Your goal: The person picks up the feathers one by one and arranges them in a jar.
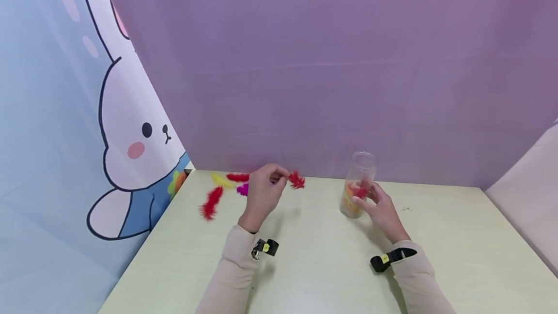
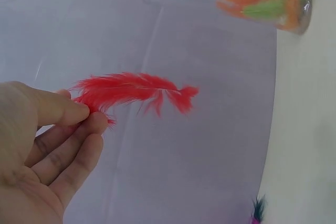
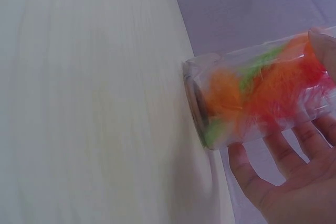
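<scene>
Between thumb and fingertips, my left hand pinches a red feather by one end, held up above the table. The feather's free end points right, towards a tall clear jar. My right hand grips this jar around its side, thumb on one side and fingers on the other. It leans a little to the right in the head view, its mouth uncovered. Orange feathers, green feathers and red ones show through its wall, partly covered by my right hand.
Left of my left hand, a red feather, a yellow feather, another red feather and a magenta feather lie on the pale table. A purple cloth hangs behind; a rabbit-print cloth borders the left.
</scene>
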A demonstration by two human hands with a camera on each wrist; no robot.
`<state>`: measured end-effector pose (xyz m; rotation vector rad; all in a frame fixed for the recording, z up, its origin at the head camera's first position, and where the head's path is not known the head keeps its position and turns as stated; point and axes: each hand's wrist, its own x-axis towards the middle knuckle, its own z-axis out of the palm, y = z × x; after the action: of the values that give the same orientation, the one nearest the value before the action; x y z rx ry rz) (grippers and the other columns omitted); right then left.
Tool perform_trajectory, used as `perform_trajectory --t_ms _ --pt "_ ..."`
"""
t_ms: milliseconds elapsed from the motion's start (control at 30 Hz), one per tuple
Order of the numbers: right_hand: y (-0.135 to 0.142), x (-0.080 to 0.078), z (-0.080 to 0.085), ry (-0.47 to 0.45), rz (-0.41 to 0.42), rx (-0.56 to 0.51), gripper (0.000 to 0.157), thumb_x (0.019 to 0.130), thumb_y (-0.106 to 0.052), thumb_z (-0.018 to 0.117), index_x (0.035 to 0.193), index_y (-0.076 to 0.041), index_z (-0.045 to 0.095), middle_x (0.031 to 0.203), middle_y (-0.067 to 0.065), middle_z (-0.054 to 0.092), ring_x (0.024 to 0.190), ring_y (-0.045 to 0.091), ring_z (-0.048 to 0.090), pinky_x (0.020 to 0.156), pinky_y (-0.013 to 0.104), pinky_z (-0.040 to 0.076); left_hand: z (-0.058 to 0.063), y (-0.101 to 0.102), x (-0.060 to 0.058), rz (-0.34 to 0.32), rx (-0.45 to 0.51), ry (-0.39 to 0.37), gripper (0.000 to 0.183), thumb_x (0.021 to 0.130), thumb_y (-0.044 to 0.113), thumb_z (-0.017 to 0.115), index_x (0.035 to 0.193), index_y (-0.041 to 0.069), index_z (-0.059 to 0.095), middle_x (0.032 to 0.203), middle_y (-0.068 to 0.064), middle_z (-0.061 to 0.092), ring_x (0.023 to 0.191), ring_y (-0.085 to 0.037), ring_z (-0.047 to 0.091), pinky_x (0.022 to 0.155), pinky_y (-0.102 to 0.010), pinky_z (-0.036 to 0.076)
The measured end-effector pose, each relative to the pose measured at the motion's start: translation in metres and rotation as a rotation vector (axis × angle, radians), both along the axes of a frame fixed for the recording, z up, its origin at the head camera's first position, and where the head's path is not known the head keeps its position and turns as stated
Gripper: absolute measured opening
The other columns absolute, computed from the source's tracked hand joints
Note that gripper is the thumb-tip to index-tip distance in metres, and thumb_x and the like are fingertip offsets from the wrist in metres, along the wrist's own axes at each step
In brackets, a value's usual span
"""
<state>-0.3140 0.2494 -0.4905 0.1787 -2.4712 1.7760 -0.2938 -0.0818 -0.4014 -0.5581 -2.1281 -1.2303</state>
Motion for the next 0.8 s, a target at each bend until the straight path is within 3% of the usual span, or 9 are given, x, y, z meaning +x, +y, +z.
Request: perform_trajectory --t_ms 300,800 --pt "-0.001 0.0 -0.002 0.002 0.015 -0.005 0.077 0.092 -0.039 0.076 0.156 -0.016 0.039 0.155 0.013 0.049 0.148 0.038 0.04 0.118 0.067 0.029 0.005 0.01 -0.004 -0.002 -0.022 -0.002 0.011 0.093 0.001 0.07 0.092 0.011 0.075 0.091 -0.003 0.076 0.078 -0.012 0.071 0.071 -0.029 0.06" --pt "0.0 -0.003 -0.01 0.015 0.018 -0.001 0.077 0.093 -0.038 0.076 0.156 -0.013 0.039 0.154 0.017 0.049 0.147 0.04 0.041 0.118 0.067 0.028 0.026 0.037 -0.02 -0.027 -0.103 0.122 0.016 0.091 -0.003 0.066 0.089 0.009 0.075 0.089 -0.003 0.076 0.079 -0.014 0.072 0.075 -0.026 0.059"
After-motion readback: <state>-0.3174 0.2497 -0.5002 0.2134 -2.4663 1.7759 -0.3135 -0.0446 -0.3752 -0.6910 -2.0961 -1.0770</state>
